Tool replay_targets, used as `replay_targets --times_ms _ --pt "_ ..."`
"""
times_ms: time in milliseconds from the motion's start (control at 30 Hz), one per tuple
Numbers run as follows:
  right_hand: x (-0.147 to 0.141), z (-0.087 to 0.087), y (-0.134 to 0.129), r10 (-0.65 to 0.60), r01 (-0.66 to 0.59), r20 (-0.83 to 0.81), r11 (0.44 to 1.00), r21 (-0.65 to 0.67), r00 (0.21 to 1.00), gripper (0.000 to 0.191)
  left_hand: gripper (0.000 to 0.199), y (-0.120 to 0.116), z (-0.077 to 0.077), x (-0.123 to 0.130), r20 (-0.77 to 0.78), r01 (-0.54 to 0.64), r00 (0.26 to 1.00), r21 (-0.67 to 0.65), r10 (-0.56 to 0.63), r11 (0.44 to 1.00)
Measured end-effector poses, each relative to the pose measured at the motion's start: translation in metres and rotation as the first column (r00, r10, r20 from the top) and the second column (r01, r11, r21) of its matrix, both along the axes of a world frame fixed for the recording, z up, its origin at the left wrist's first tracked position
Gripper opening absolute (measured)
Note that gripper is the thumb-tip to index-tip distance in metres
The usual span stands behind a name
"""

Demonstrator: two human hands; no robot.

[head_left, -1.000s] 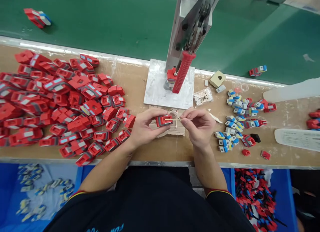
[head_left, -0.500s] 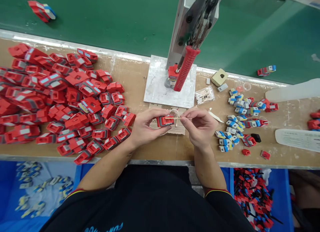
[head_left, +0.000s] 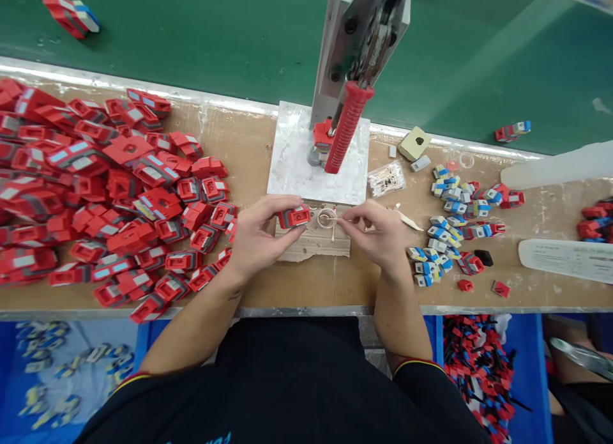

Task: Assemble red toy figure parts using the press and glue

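Observation:
Between the thumb and fingers of my left hand (head_left: 262, 235) is a red plastic toy part (head_left: 294, 217) with a grey edge and a recess facing up. My right hand (head_left: 375, 232) pinches a thin cotton swab (head_left: 332, 218), whose tip reaches into a small round clear dish (head_left: 326, 218). The dish sits on a piece of corrugated cardboard (head_left: 313, 247) in front of the press. Another swab lies on the cardboard beside the dish.
A hand press with a red lever handle (head_left: 349, 128) stands on a metal plate (head_left: 292, 176). Red parts (head_left: 127, 182) are heaped at left; white-blue parts (head_left: 443, 239) lie at right near a swab bag (head_left: 385, 178). Blue bins (head_left: 527, 361) stand below the table edge.
The swab has left the red part and now dips into the dish. My left hand has drawn the red part to the left, away from the dish.

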State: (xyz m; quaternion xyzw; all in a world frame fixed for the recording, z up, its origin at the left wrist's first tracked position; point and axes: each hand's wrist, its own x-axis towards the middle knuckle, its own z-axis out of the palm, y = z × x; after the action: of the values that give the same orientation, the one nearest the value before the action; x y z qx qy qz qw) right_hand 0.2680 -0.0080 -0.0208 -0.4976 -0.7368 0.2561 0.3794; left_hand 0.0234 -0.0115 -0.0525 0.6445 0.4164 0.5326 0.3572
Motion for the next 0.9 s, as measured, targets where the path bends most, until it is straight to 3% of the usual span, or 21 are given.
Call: replay_targets --times_ms 100,200,300,367,533,700,900 --pt "0.003 -0.003 0.003 0.023 -0.02 0.064 0.999 -0.044 0.998 0.014 0.03 0.001 0.0 -0.002 -0.055 -0.023 0.998 -0.031 0.022 0.999" --pt "0.002 0.0 -0.001 -0.062 0.064 -0.164 0.998 0.004 0.985 0.016 0.026 -0.001 0.001 -0.001 -0.076 -0.023 0.997 -0.042 0.02 0.999" --pt "-0.006 0.004 -0.005 -0.093 0.11 -0.442 0.994 0.013 0.892 0.025 0.024 -0.003 0.003 0.004 -0.051 0.004 0.999 -0.029 -0.006 1.0" --pt "-0.016 0.005 -0.006 -0.093 0.101 -0.513 0.995 -0.011 0.853 0.031 0.024 -0.004 0.004 0.006 -0.042 0.023 0.999 -0.024 -0.024 0.999" --pt "-0.035 0.002 -0.007 -0.091 0.052 -0.537 0.995 -0.087 0.839 0.035 0.024 -0.006 0.007 0.007 -0.07 0.045 0.996 -0.038 -0.047 0.998" --pt "-0.036 -0.001 -0.008 -0.036 -0.027 -0.543 0.994 -0.108 0.839 0.024 0.026 -0.006 0.006 0.008 -0.014 0.045 0.999 0.013 -0.045 0.999" --pt "-0.024 0.001 -0.007 -0.064 0.042 -0.458 0.997 -0.058 0.887 0.023 0.025 -0.005 0.008 0.006 -0.059 0.033 0.998 0.009 -0.033 0.999"
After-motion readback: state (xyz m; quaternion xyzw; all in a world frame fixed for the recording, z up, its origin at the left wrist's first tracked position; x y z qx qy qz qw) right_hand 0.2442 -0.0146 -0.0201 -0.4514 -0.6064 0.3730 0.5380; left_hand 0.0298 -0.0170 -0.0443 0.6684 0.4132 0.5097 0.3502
